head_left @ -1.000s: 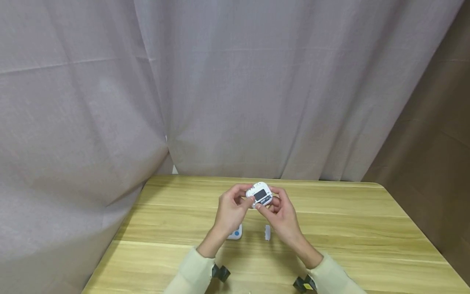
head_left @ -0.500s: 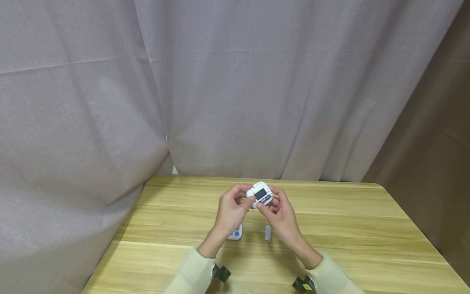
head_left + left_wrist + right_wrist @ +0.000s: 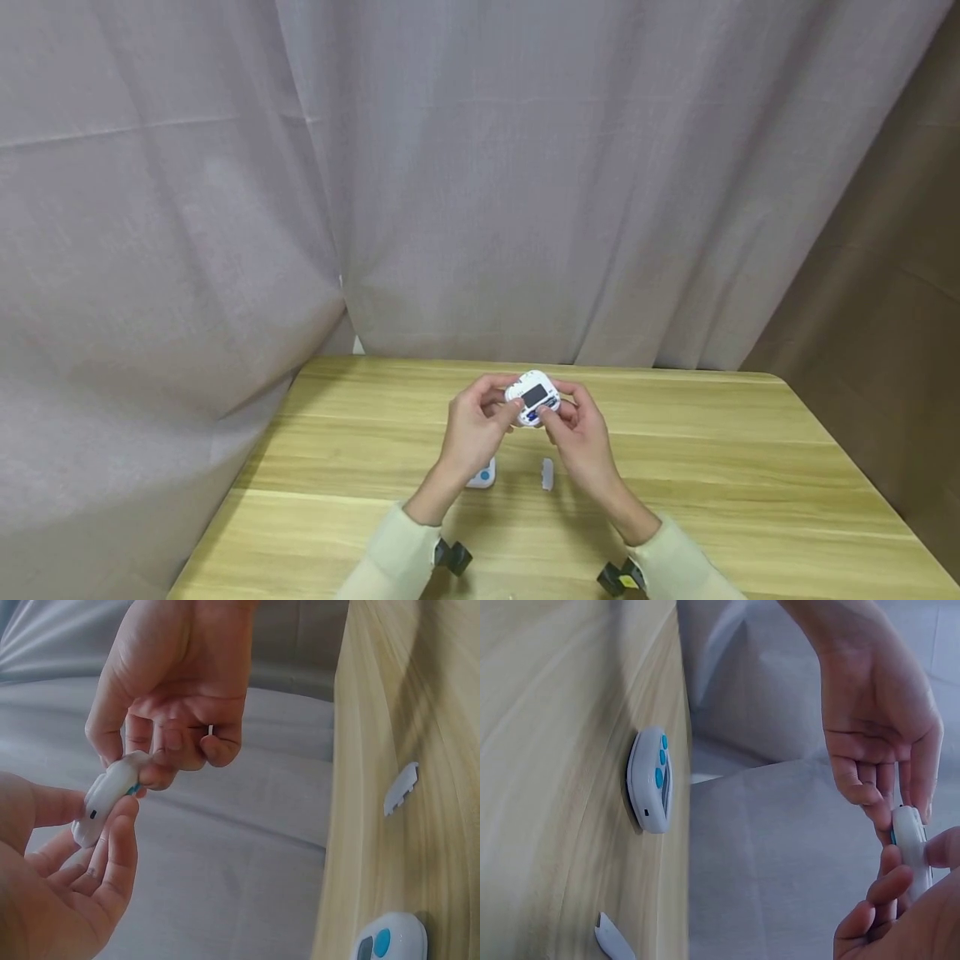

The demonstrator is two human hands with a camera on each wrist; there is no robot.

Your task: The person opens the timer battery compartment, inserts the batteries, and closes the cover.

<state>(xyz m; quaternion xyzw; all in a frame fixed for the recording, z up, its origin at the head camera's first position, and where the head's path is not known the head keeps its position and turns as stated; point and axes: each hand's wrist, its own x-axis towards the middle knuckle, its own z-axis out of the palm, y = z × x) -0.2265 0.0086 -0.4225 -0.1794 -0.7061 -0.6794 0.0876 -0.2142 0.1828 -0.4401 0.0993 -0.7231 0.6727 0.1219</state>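
Above the table both hands hold a white rounded digital timer (image 3: 533,385), its back with a dark rectangle facing the head camera. My left hand (image 3: 471,429) pinches its left side, thumb on the back. My right hand (image 3: 583,437) grips the other side, its thumb at the uncovered battery slot (image 3: 533,415), where something blue and dark shows. Blue-green buttons on the timer's far face peek out in the left wrist view. A small white bit (image 3: 211,730) shows between curled fingers of the right hand; its kind is unclear.
A second white timer (image 3: 646,780) with blue buttons lies on the wooden table (image 3: 720,483), partly behind the left hand in the head view. A small white battery cover (image 3: 547,474) lies to its right. Grey curtains hang behind the table.
My right thumb has shifted up and onto the battery slot, where a blue patch now shows. The held timer has moved very slightly; the things on the table stay put.
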